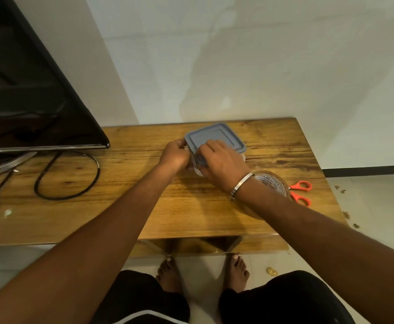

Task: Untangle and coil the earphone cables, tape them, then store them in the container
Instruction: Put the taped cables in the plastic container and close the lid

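Grey-blue lid (214, 139) sits on the clear container (197, 170) on the wooden table (144, 206), under both my hands. My left hand (175, 155) grips the container's left edge, fingers curled; my right hand (221, 160) presses on the lid's near corner, fingers bent over its rim. Tape roll (273, 183) and orange scissors (301, 191) lie right of my right wrist. No earphone cables are visible; I judge them stored, with only lid closure remaining.

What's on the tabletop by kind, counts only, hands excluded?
Container with grey lid: 1
Tape roll: 1
Scissors, orange handles: 1
Monitor: 1
Black cable loop: 1
Total: 5
Left hand and right hand both grip the container.
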Demonstrator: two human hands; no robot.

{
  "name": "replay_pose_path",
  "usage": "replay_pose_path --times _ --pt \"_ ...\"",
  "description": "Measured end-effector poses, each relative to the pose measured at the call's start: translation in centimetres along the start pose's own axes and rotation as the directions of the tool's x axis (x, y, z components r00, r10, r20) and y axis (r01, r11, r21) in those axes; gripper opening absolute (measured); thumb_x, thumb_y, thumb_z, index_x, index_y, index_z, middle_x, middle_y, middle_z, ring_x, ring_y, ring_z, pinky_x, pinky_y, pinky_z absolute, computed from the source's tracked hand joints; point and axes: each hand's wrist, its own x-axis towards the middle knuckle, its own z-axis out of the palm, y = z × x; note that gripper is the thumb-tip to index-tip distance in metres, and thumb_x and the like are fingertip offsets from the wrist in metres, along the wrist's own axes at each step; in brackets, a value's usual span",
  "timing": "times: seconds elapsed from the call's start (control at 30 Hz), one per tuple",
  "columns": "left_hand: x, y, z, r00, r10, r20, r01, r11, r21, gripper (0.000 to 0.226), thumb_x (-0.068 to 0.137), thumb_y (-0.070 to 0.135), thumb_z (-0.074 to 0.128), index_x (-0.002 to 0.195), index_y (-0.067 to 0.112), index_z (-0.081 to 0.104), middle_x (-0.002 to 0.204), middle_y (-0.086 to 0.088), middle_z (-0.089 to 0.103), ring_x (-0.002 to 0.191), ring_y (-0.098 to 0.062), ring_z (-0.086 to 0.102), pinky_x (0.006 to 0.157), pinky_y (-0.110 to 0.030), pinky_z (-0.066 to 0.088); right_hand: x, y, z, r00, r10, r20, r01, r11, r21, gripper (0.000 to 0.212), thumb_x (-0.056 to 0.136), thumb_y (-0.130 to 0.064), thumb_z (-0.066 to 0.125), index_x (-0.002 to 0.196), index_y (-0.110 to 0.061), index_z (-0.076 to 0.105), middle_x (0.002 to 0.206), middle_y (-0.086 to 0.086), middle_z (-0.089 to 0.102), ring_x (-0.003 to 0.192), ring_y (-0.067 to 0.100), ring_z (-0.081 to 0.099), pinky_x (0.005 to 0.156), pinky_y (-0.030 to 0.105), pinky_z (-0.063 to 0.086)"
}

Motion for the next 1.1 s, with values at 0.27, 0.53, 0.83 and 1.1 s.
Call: replay_pose_path --times 0.27,0.53,0.83,1.1 --pt "0.1 -0.2 0.2 1.0 0.012 -0.014 -0.012 1.0 0.013 0.024 0.097 0.02 0.054 0.118 0.011 0.063 0.108 -0.013 0.069 0.079 -0.025 0.067 0.056 -0.029 0.054 0.0 -0.4 0.3 0.997 0.037 0.074 -0.049 0.986 0.158 0.029 0.094 -0.029 0.05 0.112 -0.007 0.057 0.105 0.012 0.057 0.094 0.028 0.055 0.07 0.034 0.044" --pt "0.2 0.1 0.6 1.0 -0.011 0.008 0.011 1.0 -0.015 0.036 0.099 0.016 0.053 0.134 0.011 0.052 0.113 -0.012 0.065 0.095 -0.029 0.067 0.08 -0.047 0.058 1.1 5.6 -1.2 0.667 0.73 0.15 -0.737 0.676 -0.019 0.049 0.093 -0.039 0.047 0.128 -0.006 0.046 0.136 0.021 0.041 0.122 0.039 0.042 0.095 0.045 0.04" --pt "0.2 0.0 0.7 0.999 0.033 0.029 -0.033 0.999 0.015 0.048 0.097 0.014 0.055 0.144 0.015 0.041 0.114 -0.013 0.062 0.099 -0.03 0.064 0.082 -0.045 0.058 0.7 6.1 -1.8 0.655 0.635 0.409 -0.745 0.631 0.214 0.033 0.097 -0.019 0.043 0.115 0.003 0.061 0.115 0.022 0.063 0.104 0.037 0.059 0.088 0.037 0.049" --pt "-0.4 0.3 -0.9 0.951 -0.02 0.308 0.037 0.998 -0.051 0.069 0.085 -0.003 0.066 0.142 0.026 0.04 0.105 0.002 0.051 0.095 -0.02 0.058 0.06 -0.027 0.057 0.2 7.0 -1.8 0.601 0.603 0.524 -0.787 0.335 0.518 0.034 0.093 -0.014 0.056 0.125 -0.003 0.056 0.115 0.019 0.064 0.1 0.035 0.064 0.087 0.046 0.054"
